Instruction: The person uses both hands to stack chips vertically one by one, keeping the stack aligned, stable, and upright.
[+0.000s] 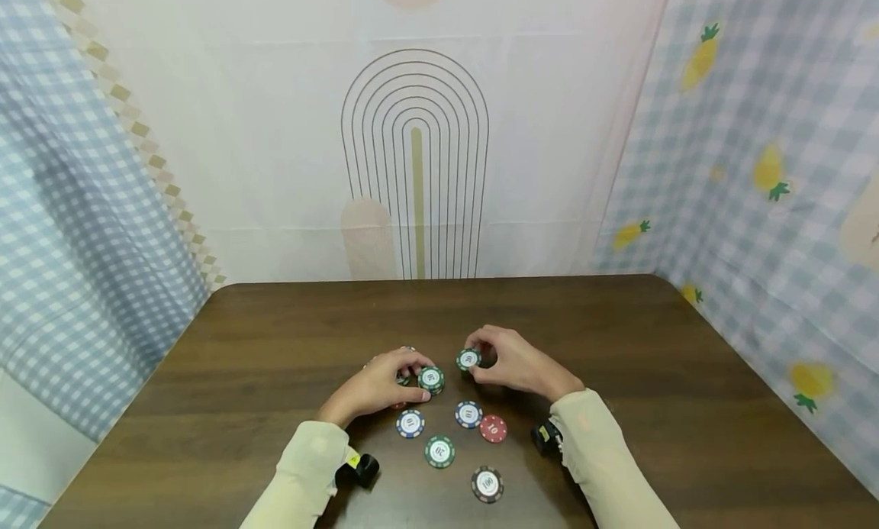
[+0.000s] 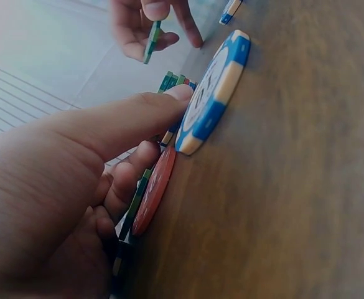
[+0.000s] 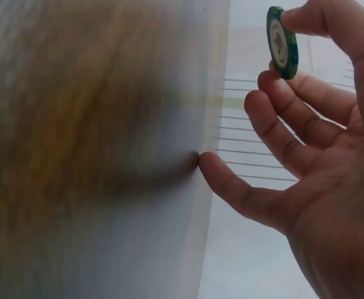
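The right hand pinches a green-and-white poker chip at its rim between thumb and fingertips, lifted over the table; in the right wrist view its other fingers spread apart, one reaching down toward the wood. The left hand holds a small stack of green chips on the table, thumb at the near edge and fingers at the far edge. A narrow strip of wood separates this stack from the lifted chip just to its right.

Nearer than the hands, single chips lie flat: a left blue chip just beside the left thumb, a right blue chip at the edge of a red chip, then a loose green chip and, nearest, a black chip marked 100. More chips are partly hidden under the left hand; their number cannot be told.

All the chips sit well inside the table edges. Broad stretches of brown wood run from each hand to the left and right edges, and a shallower one to the far edge, where an arch-patterned cloth hangs. Checked curtains flank both sides.
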Motion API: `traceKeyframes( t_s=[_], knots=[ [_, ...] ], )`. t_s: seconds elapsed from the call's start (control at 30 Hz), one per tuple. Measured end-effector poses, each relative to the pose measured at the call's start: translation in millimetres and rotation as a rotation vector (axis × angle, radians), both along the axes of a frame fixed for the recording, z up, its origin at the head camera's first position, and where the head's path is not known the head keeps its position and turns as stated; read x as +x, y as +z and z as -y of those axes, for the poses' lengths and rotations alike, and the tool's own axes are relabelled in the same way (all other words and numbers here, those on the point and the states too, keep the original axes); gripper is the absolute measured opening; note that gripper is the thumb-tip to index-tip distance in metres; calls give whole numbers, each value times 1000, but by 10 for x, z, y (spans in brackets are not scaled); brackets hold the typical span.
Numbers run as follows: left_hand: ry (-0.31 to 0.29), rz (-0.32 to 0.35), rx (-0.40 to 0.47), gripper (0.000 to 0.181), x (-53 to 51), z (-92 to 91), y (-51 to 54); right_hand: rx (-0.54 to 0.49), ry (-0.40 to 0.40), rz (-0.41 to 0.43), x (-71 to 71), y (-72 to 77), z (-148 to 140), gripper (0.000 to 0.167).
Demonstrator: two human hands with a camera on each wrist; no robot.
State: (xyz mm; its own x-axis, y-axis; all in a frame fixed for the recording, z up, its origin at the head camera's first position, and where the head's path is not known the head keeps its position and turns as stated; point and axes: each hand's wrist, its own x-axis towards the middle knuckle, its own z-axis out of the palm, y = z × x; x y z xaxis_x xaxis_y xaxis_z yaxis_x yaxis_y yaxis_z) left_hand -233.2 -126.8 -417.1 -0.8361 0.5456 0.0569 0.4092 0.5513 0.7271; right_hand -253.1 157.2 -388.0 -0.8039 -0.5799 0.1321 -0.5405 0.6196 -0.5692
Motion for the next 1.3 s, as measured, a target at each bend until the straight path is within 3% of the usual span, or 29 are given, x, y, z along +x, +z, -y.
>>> traceKeyframes(
  t_s=[0.4, 0.83, 1.3],
  knots=[
    [4, 14, -16, 35, -5, -6, -25, -19, 25, 12, 51, -25, 134, 31],
    [-9, 13, -6, 35, -22, -14, 5, 40, 121, -2, 120, 3, 300, 27],
    [-19, 8, -5, 36, -10, 11, 15, 78, 132, 80, 110, -40, 377, 28]
  ],
)
